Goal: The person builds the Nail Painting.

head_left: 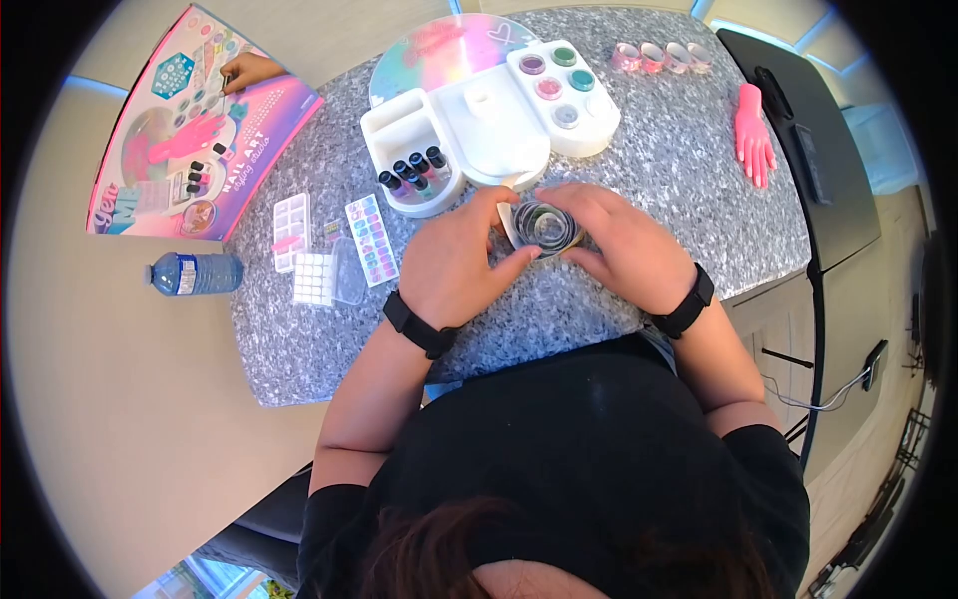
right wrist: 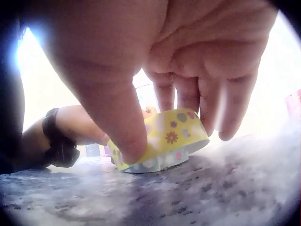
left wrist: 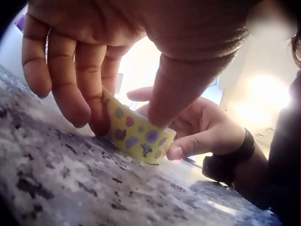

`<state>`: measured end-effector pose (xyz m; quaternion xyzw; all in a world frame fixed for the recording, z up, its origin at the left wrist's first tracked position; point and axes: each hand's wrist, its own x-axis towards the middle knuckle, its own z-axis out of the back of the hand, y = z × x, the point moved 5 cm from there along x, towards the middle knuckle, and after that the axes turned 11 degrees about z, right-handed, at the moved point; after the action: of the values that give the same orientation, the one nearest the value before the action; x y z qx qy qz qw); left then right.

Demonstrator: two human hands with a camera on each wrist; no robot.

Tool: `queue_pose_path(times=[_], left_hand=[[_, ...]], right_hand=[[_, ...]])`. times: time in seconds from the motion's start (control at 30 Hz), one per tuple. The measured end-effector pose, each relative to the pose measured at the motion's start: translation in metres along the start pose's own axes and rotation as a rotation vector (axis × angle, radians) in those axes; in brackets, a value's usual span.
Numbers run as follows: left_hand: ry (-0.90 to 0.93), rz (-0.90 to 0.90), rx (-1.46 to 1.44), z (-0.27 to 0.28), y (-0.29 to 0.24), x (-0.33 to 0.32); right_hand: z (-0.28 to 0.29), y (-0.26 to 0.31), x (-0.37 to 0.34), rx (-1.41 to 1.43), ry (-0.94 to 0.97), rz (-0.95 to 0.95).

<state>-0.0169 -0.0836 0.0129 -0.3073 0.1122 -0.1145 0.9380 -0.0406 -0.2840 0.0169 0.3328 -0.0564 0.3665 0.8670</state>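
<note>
A loosely coiled printed strip [head_left: 551, 231] stands on edge on the granite-patterned table, between both hands. Its outer face is yellow with small flowers and hearts; a pale blue printed layer [right wrist: 162, 162] shows beneath it in the right wrist view. My left hand [head_left: 451, 255] holds the coil's left side, thumb on the near face of the yellow strip [left wrist: 136, 134] and fingers behind. From the right, my right hand [head_left: 624, 240] grips it, thumb [right wrist: 129, 141] pressed on the yellow face and fingers on the far side. A pale end of the strip sticks out near the left fingers.
Beyond the hands stands a white nail station [head_left: 494, 120] with nail polish bottles [head_left: 414, 172] and glitter pots. To the left are bead trays [head_left: 291, 230], a sticker sheet [head_left: 372, 240], a water bottle [head_left: 200, 274] and a box [head_left: 200, 130]. Small rolls [head_left: 659, 58] and a pink model hand [head_left: 753, 135] lie right.
</note>
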Motion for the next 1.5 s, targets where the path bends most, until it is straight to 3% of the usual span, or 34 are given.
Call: queue_pose_path(times=[0.4,0.67,0.8,0.93,1.1,1.17,1.23,1.3,1.37,1.43,1.5], left_hand=[[0.045,-0.014,-0.119,-0.003,0.002,0.0],[0.009,-0.078,-0.076,-0.005,0.003,-0.001],[0.003,-0.079,-0.057,-0.005,0.003,-0.001],[-0.02,-0.056,-0.114,-0.001,0.005,-0.001],[-0.145,-0.063,-0.379,0.032,0.008,-0.004],[-0.146,-0.026,-0.489,0.042,0.014,-0.004],[-0.39,0.022,-0.714,0.059,0.03,-0.001],[-0.461,-0.009,-0.858,0.07,0.043,0.002],[-0.683,-0.003,-1.073,0.085,0.062,0.002],[-0.673,0.007,-1.099,0.086,0.069,0.005],[-0.62,0.133,-1.088,0.078,0.079,0.014]], right_hand=[[0.002,0.008,0.004,0.118,-0.046,-0.024],[0.008,0.006,0.0,-0.13,-0.081,-0.012],[0.007,0.004,0.003,-0.098,-0.016,-0.013],[0.011,0.01,0.011,-0.044,-0.091,0.048],[0.037,0.021,0.044,0.048,-0.175,0.117],[0.053,0.024,0.071,-0.012,-0.215,0.269],[0.061,0.024,0.103,-0.021,-0.245,0.318],[0.064,0.024,0.138,0.019,-0.248,0.376],[0.053,0.012,0.171,-0.044,-0.208,0.445],[0.023,-0.003,0.199,-0.053,0.063,0.322],[0.002,-0.006,0.217,-0.079,0.215,0.235]])
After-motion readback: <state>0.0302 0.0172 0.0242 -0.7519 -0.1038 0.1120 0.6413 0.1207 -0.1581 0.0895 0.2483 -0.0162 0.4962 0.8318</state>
